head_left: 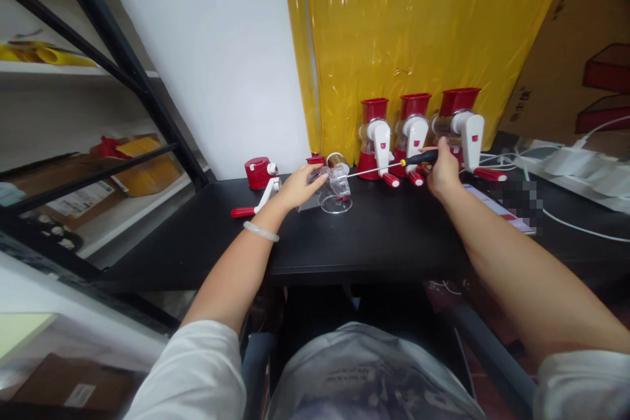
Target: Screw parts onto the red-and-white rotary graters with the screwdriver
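Observation:
My left hand (301, 186) grips a clear plastic grater body (339, 188) on the black table. My right hand (444, 169) is wrapped round the black and yellow handle of a long screwdriver (422, 157). Its thin shaft points left, and the tip reaches the clear body; whether it sits in a screw is too small to tell. Behind the body lies a metal grating drum (336, 160) with a white end. A red part (258, 173) with a white fitting stands left of my left hand, near a white crank with a red handle (243, 212).
Three red and white rotary graters (375, 138) stand along the back of the table (394, 230). A phone (497, 208), white cables and a power strip (585, 167) are at the right. Yellow sheeting (423, 26) hangs behind; a black-framed shelf (142, 95) stands left.

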Demonstrator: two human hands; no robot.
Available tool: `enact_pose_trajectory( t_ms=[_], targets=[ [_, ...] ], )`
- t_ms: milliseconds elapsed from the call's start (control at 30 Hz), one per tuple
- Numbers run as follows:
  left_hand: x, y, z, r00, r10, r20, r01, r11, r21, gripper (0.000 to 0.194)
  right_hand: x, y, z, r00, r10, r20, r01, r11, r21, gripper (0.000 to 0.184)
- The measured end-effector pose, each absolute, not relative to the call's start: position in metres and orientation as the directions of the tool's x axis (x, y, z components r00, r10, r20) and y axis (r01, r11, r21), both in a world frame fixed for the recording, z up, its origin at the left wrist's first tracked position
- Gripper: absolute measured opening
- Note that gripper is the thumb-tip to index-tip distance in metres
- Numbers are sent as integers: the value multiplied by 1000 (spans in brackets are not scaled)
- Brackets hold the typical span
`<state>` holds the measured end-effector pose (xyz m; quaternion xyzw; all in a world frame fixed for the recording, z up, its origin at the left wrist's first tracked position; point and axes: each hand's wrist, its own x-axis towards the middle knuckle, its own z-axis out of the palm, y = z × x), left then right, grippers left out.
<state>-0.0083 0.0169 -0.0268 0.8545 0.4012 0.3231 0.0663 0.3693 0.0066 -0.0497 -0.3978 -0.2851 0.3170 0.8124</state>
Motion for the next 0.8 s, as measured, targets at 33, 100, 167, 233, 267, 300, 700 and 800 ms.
enact_pose_trajectory(
  t_ms=[33, 100, 167, 233, 267, 300, 700, 800],
  targets=[
    [-8, 17, -27, 468, 730, 499, 644, -668, 373, 51, 369, 6, -49, 636, 742, 212, -285, 481, -829, 44],
    [-9, 16, -26, 465, 732, 499, 646, -665, 374, 51, 367, 6, -48, 631, 749, 202, -307, 481, -822, 34],
    [-9, 17, -26, 469, 730, 497, 648, -666, 369, 52, 365, 5, -45, 626, 757, 186, -349, 486, -802, 25],
    [-9, 17, -26, 476, 726, 496, 648, -671, 360, 52, 363, 4, -42, 616, 770, 166, -395, 484, -781, 19],
    [-9, 18, -26, 479, 723, 498, 648, -674, 356, 52, 362, 3, -41, 609, 778, 153, -416, 478, -773, 17],
    [-9, 18, -26, 481, 721, 499, 647, -676, 353, 53, 362, 2, -41, 604, 785, 140, -432, 470, -770, 18],
    [-8, 16, -25, 468, 732, 495, 646, -666, 374, 49, 369, 8, -46, 599, 789, 135, -424, 456, -783, 26],
    [-8, 16, -25, 472, 731, 492, 645, -667, 373, 50, 367, 7, -45, 603, 782, 157, -391, 461, -796, 32]
  ],
)
